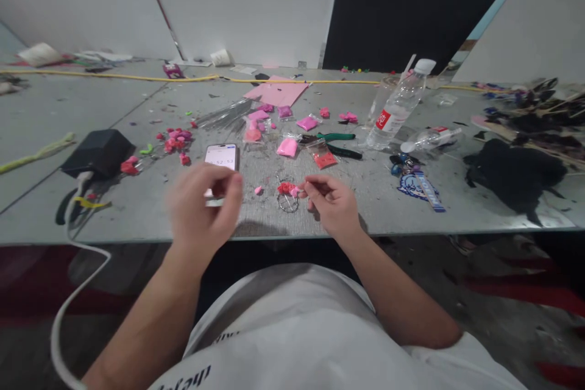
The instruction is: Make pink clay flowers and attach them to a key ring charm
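Note:
My left hand [203, 204] is blurred and raised over the lower part of a phone [221, 156]. Its fingers are curled, with thumb and forefinger close together; anything between them is too small to make out. My right hand [333, 204] pinches with thumb and forefinger beside a thin wire ring [289, 203]. Red clay pieces [286, 186] and a pink clay piece [295, 192] sit on the ring's upper part, the pink one close to my right fingertips. What that pinch holds is unclear. A loose pink lump [258, 190] lies between my hands.
Bags of pink clay [287, 147], a bag of red clay [323, 158] and green-handled pliers [336, 136] lie beyond my hands. Clay flowers [176, 139] and a black adapter [98, 152] are left. A water bottle [397, 109] stands right, near a keychain [415, 186].

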A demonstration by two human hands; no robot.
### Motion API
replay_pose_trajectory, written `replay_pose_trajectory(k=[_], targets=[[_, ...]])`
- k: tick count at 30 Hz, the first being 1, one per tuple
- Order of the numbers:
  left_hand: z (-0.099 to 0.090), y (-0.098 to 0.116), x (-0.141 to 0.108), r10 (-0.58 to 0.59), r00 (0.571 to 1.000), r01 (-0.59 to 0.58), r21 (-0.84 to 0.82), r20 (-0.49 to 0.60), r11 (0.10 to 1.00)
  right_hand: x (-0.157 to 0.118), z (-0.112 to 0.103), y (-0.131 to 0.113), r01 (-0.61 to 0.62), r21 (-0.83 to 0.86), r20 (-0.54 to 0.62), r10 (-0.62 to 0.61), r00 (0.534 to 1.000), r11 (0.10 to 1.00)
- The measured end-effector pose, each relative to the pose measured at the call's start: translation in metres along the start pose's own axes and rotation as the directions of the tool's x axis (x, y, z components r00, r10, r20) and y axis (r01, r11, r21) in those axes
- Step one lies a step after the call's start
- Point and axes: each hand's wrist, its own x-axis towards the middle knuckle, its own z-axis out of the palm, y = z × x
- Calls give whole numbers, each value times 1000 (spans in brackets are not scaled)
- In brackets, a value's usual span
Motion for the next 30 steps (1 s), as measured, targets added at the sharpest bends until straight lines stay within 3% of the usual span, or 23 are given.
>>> replay_pose_trajectory(k=[3,5,8,12,15,17,19,22,30], targets=[[24,-14,-6,54,996,-74,311,74,948,-1,0,-1,1,0,-2,-1,1000,1000],[37,-19,-10,15,991,-77,477,134,876,-2,-1,-2,15,0,-6,-15,1000,1000],[45,-21,-11,-49,980,-57,506,195,861,-4,-2,-2,32,-28,9,-32,999,999],[43,-9,-8,4,977,-69,302,212,951,-6,-4,-1,95,-140,58,-87,994,986],[44,9,-12,-5,983,23,-100,182,995,-7,-4,-1,154,-161,89,-141,986,975],[46,19,-16,-76,965,167,-368,250,915,-7,-3,-2,193,-143,124,-176,977,971],[50,23,-20,-143,937,298,-518,318,802,-7,-3,-3,225,-101,165,-207,964,969],[54,22,-21,-204,900,406,-571,385,714,-7,-4,-5,289,-80,222,-265,938,954],[54,18,-20,-218,893,405,-493,393,770,-5,-5,-7,428,-243,305,-350,886,870]])
